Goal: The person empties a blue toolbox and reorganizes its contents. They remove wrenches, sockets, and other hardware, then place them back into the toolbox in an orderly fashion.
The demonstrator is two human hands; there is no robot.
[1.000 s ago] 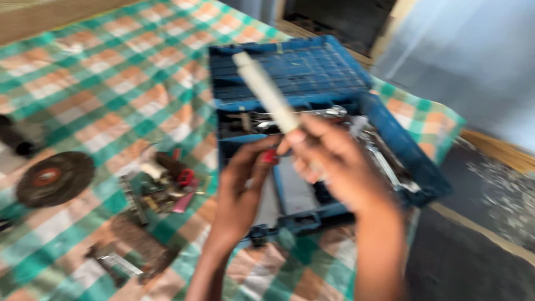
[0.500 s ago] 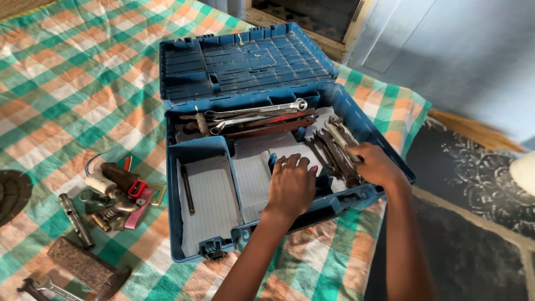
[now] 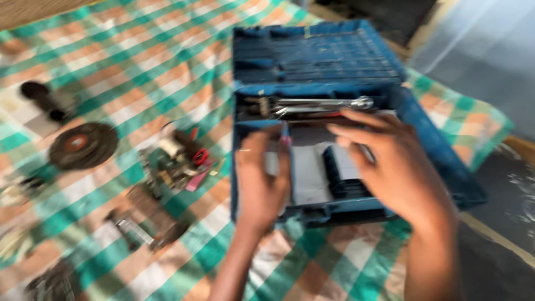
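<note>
The frame is motion-blurred. An open blue plastic toolbox [image 3: 446, 161] lies on a checked cloth, its lid [image 3: 317, 53] folded back. Long spanners [image 3: 323, 103] lie along its back compartment. My left hand [image 3: 261, 184] reaches over the box's left compartment, back of the hand up, fingers together; what it touches is too blurred to tell. My right hand [image 3: 393, 167] hovers over the middle and right compartments with its fingers stretched out and apart, pointing left. White lining paper [image 3: 306, 173] shows between the two hands.
On the green, orange and white checked cloth [image 3: 111, 72], left of the box, lie a pile of small tools [image 3: 178, 164], a round grinding disc [image 3: 83, 146], a dark block [image 3: 147, 203] and more blurred metal parts. Dark floor [image 3: 501, 223] shows at the right.
The view swung right, so the box now sits further right. My right hand came off the wrenches at the box's right side and moved left, fingers spread. My left hand shifted left.
</note>
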